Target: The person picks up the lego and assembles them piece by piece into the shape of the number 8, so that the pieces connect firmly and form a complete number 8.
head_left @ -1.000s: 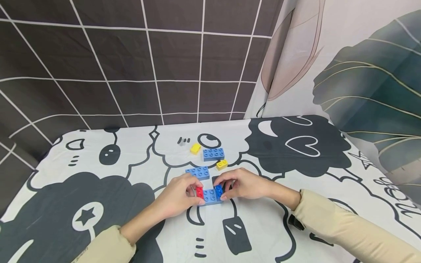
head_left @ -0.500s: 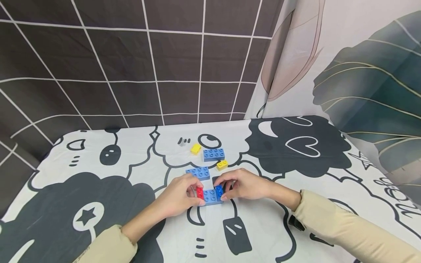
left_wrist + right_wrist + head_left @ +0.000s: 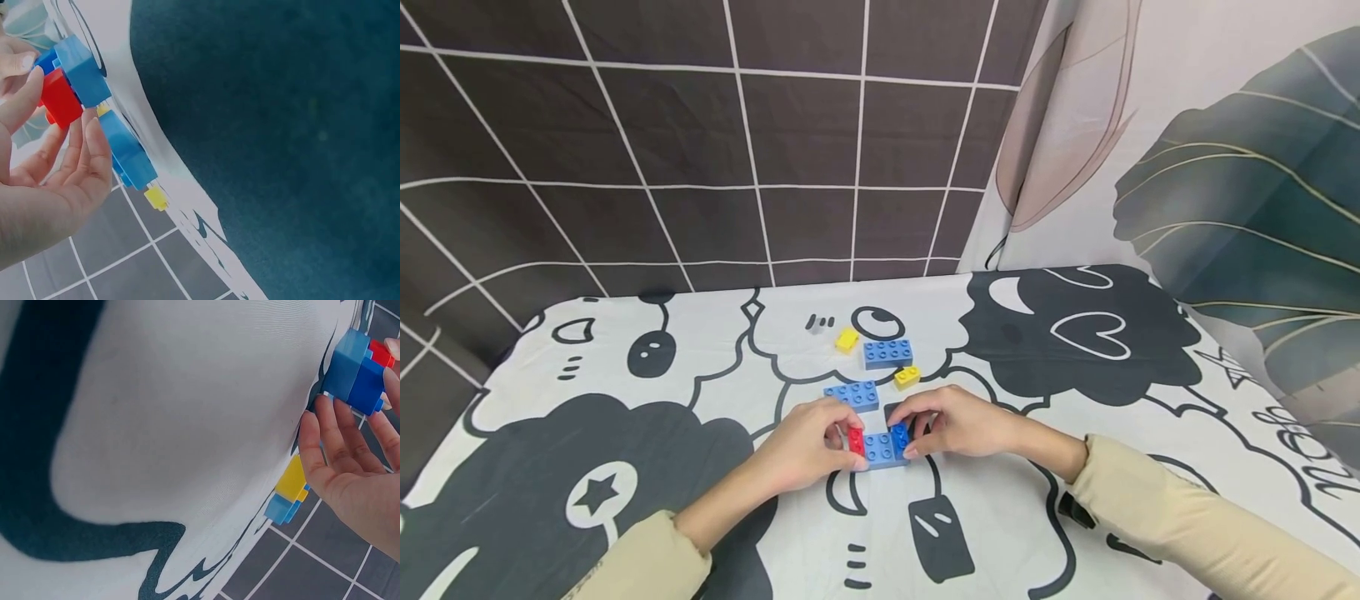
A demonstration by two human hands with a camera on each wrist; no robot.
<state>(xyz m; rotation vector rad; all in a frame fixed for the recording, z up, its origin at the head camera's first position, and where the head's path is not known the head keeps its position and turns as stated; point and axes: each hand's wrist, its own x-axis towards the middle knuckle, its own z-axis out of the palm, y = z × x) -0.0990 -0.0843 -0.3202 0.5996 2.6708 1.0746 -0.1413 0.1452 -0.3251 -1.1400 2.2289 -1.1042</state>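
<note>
- Lower centre of the head view, and here's the action: the left hand (image 3: 808,446) pinches the red brick (image 3: 856,442) between thumb and fingers.
- Opposite it, the right hand (image 3: 962,419) pinches the navy brick (image 3: 899,440), thumb nearer the bottom of the frame.
- Between the hands, the base brick (image 3: 877,450), light blue, carries red at its left end and navy at its right, two rows of studs bare between!
- Just above, the middle brick (image 3: 857,396), light blue too, lies near the left hand.
- Higher at centre, the top brick (image 3: 888,354), another light blue, has one yellow brick (image 3: 846,339) to its upper left, a second yellow brick (image 3: 907,377) just below right.
- All this on a cartoon-print cloth (image 3: 1015,517).
</note>
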